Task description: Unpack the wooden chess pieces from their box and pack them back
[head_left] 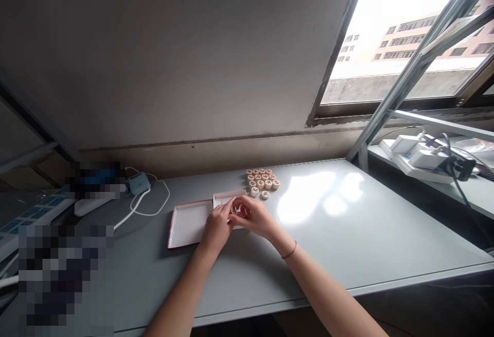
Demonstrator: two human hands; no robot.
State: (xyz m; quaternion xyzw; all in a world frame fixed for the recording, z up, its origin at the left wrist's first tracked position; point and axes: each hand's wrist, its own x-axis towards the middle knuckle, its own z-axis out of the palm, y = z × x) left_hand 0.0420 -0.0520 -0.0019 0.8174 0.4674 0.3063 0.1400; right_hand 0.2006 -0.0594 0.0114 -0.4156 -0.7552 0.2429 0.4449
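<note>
An open two-part box [191,222] with a white inside lies on the grey table. Over its right part, my left hand [218,222] and my right hand [252,215] meet with fingers curled together. A small round piece with a dark mark [233,210] shows between them; the fingers hide most of it. Which hand holds it is hard to tell. Just behind the right hand, several round wooden pieces with dark or red characters [261,184] stand in rows on the table, with two pieces at the front.
At the left are a power strip [36,216], a light blue adapter [139,183] and a white cable [165,198]. A metal frame post [401,80] rises at the right, beside a shelf with white plugs [426,158]. A wall borders the table's back edge.
</note>
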